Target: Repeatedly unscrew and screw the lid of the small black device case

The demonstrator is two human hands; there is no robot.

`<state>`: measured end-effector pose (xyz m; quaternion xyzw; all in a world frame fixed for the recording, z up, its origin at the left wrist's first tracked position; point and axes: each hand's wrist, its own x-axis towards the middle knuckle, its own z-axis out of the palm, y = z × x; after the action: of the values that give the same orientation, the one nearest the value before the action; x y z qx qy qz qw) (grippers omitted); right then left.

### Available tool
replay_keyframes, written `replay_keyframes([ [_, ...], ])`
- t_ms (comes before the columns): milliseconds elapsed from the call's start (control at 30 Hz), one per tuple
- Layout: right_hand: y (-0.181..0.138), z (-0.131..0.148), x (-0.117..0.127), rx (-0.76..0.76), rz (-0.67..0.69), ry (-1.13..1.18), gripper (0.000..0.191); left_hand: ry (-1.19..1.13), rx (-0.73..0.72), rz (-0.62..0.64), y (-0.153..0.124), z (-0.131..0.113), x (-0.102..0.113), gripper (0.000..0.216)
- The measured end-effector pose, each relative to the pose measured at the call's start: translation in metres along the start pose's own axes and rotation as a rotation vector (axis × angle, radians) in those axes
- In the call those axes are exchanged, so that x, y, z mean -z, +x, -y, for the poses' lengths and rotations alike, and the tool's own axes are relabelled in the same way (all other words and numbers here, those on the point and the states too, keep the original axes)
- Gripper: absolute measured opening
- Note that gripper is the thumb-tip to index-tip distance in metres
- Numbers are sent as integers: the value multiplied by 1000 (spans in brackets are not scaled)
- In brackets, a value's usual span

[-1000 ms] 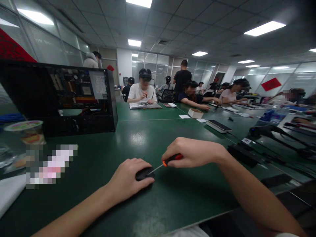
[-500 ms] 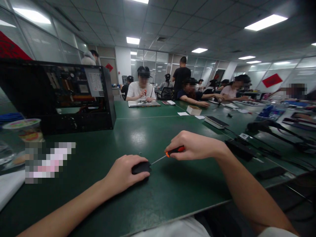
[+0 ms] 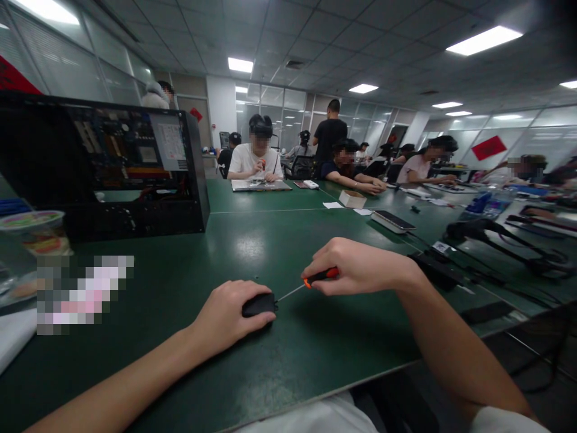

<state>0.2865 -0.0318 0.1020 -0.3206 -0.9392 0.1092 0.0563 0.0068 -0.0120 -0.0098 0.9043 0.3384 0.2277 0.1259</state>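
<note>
My left hand (image 3: 228, 316) lies on the green table (image 3: 279, 240) with its fingers curled over a small black object (image 3: 258, 304), pinning it down. My right hand (image 3: 360, 267) is closed round a screwdriver (image 3: 309, 282) with an orange and black handle. The thin metal shaft slants down to the left and its tip meets the black object's right end. Most of the black object is hidden under my left fingers.
An open black computer case (image 3: 103, 165) stands at the back left, with a snack cup (image 3: 33, 231) in front of it. Black cables and devices (image 3: 473, 264) lie at the right edge. A phone (image 3: 391, 220) and a small box (image 3: 352, 198) lie further back. Several people sit across the table.
My right hand with the screwdriver has drawn slightly to the right, so more of the shaft shows. The camera has tilted a little. My left hand keeps its hold on the black object.
</note>
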Motion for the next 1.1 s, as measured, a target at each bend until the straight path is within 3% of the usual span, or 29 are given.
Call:
replay_keyframes([
  [333,29,34,22,-1,186,-493,17,45,20,-4,2,1,-5,38],
  [533,76,54,38,125,291,-598,18,61,38,-7,1,2,-5,38],
  [667,84,66,37,190,274,-644,20,74,46,3,1,2,-4,37],
  [767,71,55,35,146,226,-546,17,72,34,1,1,2,-5,36],
  [900,37,15,20,-25,157,-134,21,56,30,-4,1,2,-6,39],
  [1100,-6,-35,-44,-275,9,436,44,40,30,-4,0,4,-6,40],
])
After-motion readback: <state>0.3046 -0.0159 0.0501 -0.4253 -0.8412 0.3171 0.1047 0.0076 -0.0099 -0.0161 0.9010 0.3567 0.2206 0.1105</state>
